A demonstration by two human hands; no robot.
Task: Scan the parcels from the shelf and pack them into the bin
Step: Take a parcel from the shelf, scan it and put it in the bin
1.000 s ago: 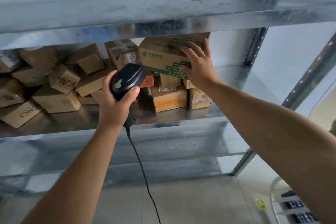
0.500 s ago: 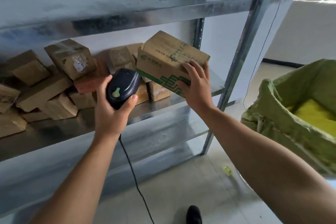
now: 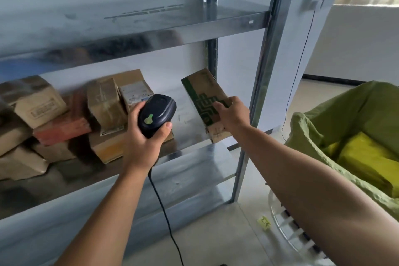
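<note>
Parcel [image 3: 205, 101] with green lines is held up on its end, tipped, at the right end of the shelf [image 3: 194, 157], near the scanner [image 3: 157, 114]. It could slip and drop, I think, because only the right hand [image 3: 233, 114] holds it, by one side. The scanner might also miss the label, which I cannot see. The right thumb lies on the green side and the other fingers curl behind. The left hand [image 3: 142, 142] wraps tight round the scanner. The bin [image 3: 323, 136] is at the right.
</note>
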